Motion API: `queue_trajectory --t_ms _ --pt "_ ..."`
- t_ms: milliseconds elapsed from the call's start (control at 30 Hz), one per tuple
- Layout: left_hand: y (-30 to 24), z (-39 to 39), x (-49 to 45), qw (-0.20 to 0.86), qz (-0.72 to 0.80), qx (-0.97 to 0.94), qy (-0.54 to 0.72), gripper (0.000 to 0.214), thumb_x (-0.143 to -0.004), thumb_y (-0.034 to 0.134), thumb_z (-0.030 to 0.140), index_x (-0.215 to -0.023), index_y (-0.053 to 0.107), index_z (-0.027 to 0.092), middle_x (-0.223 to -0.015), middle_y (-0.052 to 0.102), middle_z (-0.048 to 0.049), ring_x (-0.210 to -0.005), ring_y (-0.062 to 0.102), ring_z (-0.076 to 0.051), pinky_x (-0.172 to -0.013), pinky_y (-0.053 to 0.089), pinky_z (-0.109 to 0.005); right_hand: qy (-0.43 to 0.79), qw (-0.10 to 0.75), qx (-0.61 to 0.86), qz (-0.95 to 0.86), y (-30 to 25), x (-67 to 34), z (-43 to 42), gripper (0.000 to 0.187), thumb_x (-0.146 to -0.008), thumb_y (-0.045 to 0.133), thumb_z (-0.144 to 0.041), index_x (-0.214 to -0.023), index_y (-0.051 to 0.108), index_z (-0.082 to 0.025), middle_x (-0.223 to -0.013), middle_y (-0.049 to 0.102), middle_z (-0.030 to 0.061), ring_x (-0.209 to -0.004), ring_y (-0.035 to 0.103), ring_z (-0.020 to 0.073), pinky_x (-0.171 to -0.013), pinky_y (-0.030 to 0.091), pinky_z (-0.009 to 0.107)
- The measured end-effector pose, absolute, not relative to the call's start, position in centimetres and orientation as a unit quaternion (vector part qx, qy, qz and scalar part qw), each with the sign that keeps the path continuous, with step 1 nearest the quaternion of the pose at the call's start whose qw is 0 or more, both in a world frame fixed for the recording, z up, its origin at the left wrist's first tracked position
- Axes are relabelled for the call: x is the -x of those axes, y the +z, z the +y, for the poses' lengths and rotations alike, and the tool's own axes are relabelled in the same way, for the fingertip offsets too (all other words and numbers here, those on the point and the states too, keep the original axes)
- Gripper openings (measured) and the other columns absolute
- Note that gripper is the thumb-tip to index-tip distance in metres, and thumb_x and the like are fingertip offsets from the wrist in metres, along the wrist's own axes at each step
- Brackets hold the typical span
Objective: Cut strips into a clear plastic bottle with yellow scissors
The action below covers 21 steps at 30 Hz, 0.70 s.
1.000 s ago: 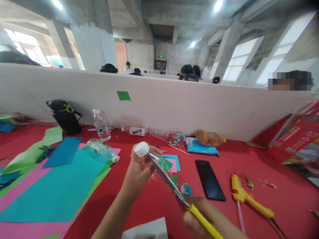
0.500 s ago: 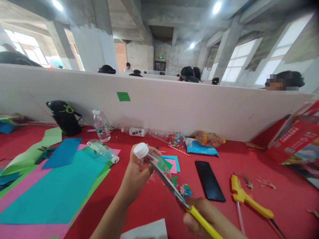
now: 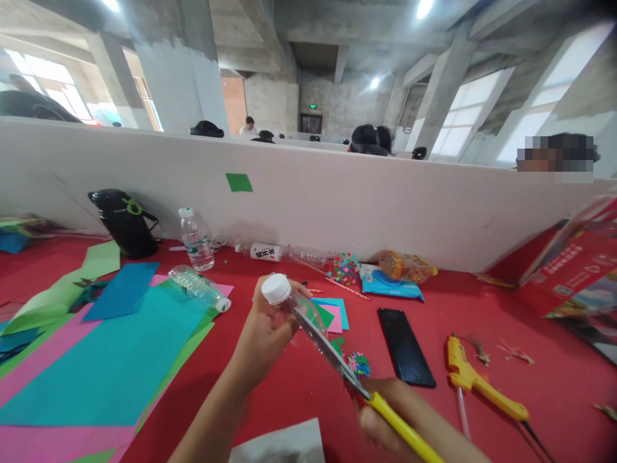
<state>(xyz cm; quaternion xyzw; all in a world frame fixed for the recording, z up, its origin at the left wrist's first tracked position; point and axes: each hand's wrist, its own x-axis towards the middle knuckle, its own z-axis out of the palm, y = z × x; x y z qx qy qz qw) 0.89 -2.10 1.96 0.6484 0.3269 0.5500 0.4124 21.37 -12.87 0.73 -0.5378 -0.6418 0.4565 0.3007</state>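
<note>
My left hand (image 3: 263,337) is closed around a clear plastic bottle (image 3: 301,315) with a white cap (image 3: 276,289), held tilted above the red table (image 3: 299,392). My right hand (image 3: 400,418), low in the view, grips yellow-handled scissors (image 3: 354,379). Their blades reach up and left against the bottle's body just below the neck. Bits of coloured paper (image 3: 357,365) lie on the table under the blades.
Large sheets of teal, pink and green paper (image 3: 106,366) cover the left. A black phone (image 3: 405,347) and a yellow glue gun (image 3: 477,381) lie to the right. Other bottles (image 3: 195,239), a black kettle (image 3: 124,222) and snack packs (image 3: 390,283) line the white partition. A red box (image 3: 573,270) stands far right.
The scissors and bottle have barely shifted; the blades sit a little further along the bottle. The view has tipped slightly.
</note>
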Motion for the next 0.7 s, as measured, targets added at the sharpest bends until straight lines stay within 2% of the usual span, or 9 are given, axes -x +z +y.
queue_trajectory --t_ms 100,267,400,500,633,700 --pt "1.8 -2.0 -0.7 0.398 0.331 -0.659 0.546 0.026 -0.080 0.056 0.011 -0.099 0.045 0.024 -0.098 0.062 -0.0020 -0.069 0.050 -0.011 -0.066 0.045 -0.026 0.442 0.289 0.527 -0.666 0.3 -21.4 -12.2 0.053 -0.081 0.049 -0.073 -0.070 0.051 -0.021 -0.058 0.044 -0.0031 -0.049 0.038 0.0116 -0.044 0.029 0.023" --pt "2.0 -2.0 -0.5 0.387 0.337 -0.661 0.547 0.031 -0.076 0.054 0.005 -0.100 0.046 0.023 -0.098 0.061 -0.0017 -0.067 0.050 -0.011 -0.070 0.046 -0.028 0.422 0.249 0.519 -0.700 -0.9 -21.2 -11.1 0.063 -0.081 0.032 -0.082 -0.062 0.037 -0.022 -0.054 0.034 -0.0039 -0.052 0.031 0.0119 -0.043 0.021 0.023" --pt "2.0 -1.9 -0.6 0.400 0.330 -0.654 0.552 0.033 -0.074 0.053 0.004 -0.100 0.045 0.023 -0.098 0.061 -0.0021 -0.069 0.051 -0.012 -0.072 0.046 -0.030 0.425 0.249 0.499 -0.713 -0.5 -21.1 -10.9 0.066 -0.077 0.031 -0.086 -0.062 0.034 -0.022 -0.055 0.029 -0.0058 -0.052 0.026 0.0107 -0.043 0.019 0.023" --pt "1.8 -1.9 -0.6 0.409 0.324 -0.655 0.546 0.034 -0.074 0.053 0.003 -0.099 0.044 0.023 -0.098 0.061 -0.0016 -0.070 0.052 -0.012 -0.074 0.047 -0.030 0.462 0.258 0.479 -0.700 0.5 -21.1 -11.2 0.064 -0.078 0.036 -0.084 -0.065 0.038 -0.022 -0.055 0.031 -0.0063 -0.049 0.028 0.0098 -0.043 0.021 0.022" --pt "1.7 -1.9 -0.6 0.409 0.327 -0.658 0.541 0.035 -0.073 0.052 0.001 -0.098 0.044 0.023 -0.097 0.062 -0.0010 -0.072 0.054 -0.012 -0.070 0.046 -0.028 0.493 0.276 0.498 -0.658 1.6 -21.1 -12.0 0.054 -0.080 0.054 -0.073 -0.069 0.049 -0.021 -0.055 0.040 -0.0058 -0.047 0.035 0.0095 -0.042 0.027 0.021" --pt "1.7 -1.9 -0.6 0.411 0.326 -0.658 0.540 0.035 -0.074 0.052 0.001 -0.099 0.044 0.023 -0.098 0.061 -0.0010 -0.073 0.055 -0.012 -0.070 0.047 -0.028 0.495 0.293 0.511 -0.638 1.8 -21.1 -12.4 0.051 -0.079 0.057 -0.071 -0.073 0.054 -0.020 -0.057 0.043 -0.0049 -0.047 0.037 0.0097 -0.042 0.027 0.022"
